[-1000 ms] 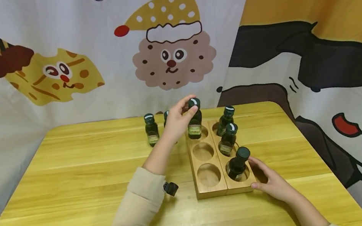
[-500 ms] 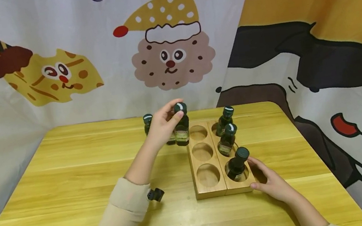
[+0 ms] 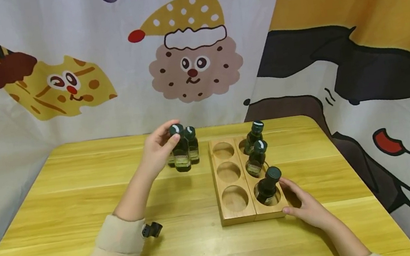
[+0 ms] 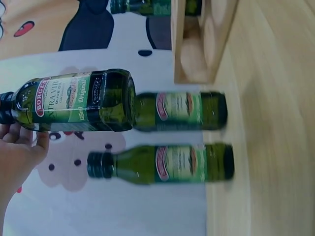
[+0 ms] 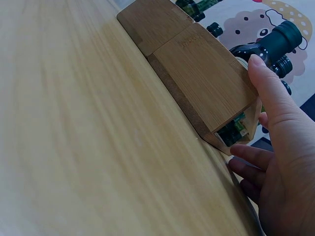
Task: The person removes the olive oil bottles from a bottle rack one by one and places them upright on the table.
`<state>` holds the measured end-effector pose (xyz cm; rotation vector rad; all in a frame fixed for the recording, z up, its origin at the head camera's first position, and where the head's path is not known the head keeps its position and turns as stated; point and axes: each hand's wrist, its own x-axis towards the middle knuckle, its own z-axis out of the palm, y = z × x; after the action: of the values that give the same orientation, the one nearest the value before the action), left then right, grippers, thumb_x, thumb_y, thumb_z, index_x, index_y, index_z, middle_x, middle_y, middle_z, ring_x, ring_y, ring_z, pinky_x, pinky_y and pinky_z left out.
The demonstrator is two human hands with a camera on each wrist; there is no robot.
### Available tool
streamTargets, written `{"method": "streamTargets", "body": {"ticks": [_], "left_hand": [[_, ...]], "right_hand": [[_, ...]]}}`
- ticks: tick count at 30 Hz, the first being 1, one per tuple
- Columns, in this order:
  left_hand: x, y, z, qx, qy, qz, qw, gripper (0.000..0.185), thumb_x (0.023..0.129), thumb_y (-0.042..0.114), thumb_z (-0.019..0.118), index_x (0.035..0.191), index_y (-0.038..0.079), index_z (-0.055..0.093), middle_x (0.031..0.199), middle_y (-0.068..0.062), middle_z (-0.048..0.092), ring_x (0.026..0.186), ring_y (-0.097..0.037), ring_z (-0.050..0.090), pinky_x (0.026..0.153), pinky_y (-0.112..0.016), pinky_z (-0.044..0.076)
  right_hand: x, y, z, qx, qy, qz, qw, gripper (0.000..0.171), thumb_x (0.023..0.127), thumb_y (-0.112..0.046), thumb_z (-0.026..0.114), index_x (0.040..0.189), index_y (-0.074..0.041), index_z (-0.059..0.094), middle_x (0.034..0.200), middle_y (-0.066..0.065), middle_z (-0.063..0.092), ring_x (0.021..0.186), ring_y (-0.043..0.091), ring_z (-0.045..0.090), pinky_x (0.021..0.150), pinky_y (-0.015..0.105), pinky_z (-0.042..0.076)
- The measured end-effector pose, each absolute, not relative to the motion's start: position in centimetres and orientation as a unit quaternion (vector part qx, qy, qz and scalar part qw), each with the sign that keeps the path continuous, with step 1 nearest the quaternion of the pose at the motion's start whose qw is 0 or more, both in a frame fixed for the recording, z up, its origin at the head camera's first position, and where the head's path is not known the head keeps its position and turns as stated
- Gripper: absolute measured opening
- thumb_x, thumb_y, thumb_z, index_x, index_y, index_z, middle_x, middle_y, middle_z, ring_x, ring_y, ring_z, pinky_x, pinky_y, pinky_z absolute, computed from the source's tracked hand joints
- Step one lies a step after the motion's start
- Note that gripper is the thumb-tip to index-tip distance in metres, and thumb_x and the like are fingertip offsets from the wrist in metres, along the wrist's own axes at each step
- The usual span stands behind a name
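Observation:
My left hand (image 3: 164, 140) pinches the cap of a dark green olive oil bottle (image 3: 181, 154) and holds it upright a little above the table. In the left wrist view this bottle (image 4: 74, 101) hangs clear of the wood, next to two more bottles (image 4: 179, 110) (image 4: 162, 163) that stand on the table. A wooden rack (image 3: 241, 215) with six round holes lies to the right. Its left column is empty, and three bottles (image 3: 257, 158) fill the right column. My right hand (image 3: 304, 208) rests against the rack's near right corner (image 5: 197, 64), fingers fairly straight.
The yellow wooden table (image 3: 82, 206) is bordered by cartoon-printed cloth walls (image 3: 187, 60) at the back and on both sides. A small black wrist camera (image 3: 151, 230) sticks out from my left sleeve. The table's right edge lies close to the rack.
My left hand has carried its bottle from over the rack's far left hole leftward, to beside the bottles on the table. My right hand has stayed at the rack's corner.

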<state>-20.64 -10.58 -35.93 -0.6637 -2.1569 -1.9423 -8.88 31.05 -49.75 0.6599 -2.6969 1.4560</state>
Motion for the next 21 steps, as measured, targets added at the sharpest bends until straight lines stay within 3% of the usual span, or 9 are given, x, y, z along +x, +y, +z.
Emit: {"method": "streamTargets", "body": {"ticks": [3,6,21], "left_hand": [[-20.6,-11.7,-36.2,-0.21,-0.721,-0.655,0.079,0.036,0.096,0.007,0.058,0.132,0.001,0.055,0.122,-0.016,0.059,0.102,-0.017,0.058,0.082,-0.025,0.05],[-20.6,-12.8,-36.5,-0.207,-0.721,-0.657,0.078,0.037,0.097,0.01,0.058,0.132,0.001,0.054,0.125,-0.017,0.058,0.106,-0.018,0.057,0.085,-0.025,0.05],[-20.6,-17.2,-37.3,-0.174,-0.748,-0.633,0.094,0.04,0.098,0.017,0.057,0.134,0.001,0.052,0.127,-0.015,0.057,0.107,-0.009,0.057,0.084,-0.018,0.048]], "right_hand": [[-8.9,31.0,-49.8,0.214,-0.859,0.466,0.005,0.085,0.077,-0.002,0.077,0.149,-0.011,0.032,0.138,0.023,0.045,0.126,0.0,0.036,0.101,0.008,0.021],[-9.0,31.0,-49.9,0.213,-0.859,0.465,0.006,0.085,0.078,-0.002,0.077,0.149,-0.011,0.032,0.138,0.024,0.045,0.126,-0.001,0.036,0.101,0.008,0.021],[-8.8,30.8,-49.5,0.213,-0.857,0.469,0.004,0.086,0.077,0.0,0.076,0.149,-0.01,0.031,0.138,0.024,0.046,0.126,-0.001,0.037,0.101,0.009,0.023]]}}
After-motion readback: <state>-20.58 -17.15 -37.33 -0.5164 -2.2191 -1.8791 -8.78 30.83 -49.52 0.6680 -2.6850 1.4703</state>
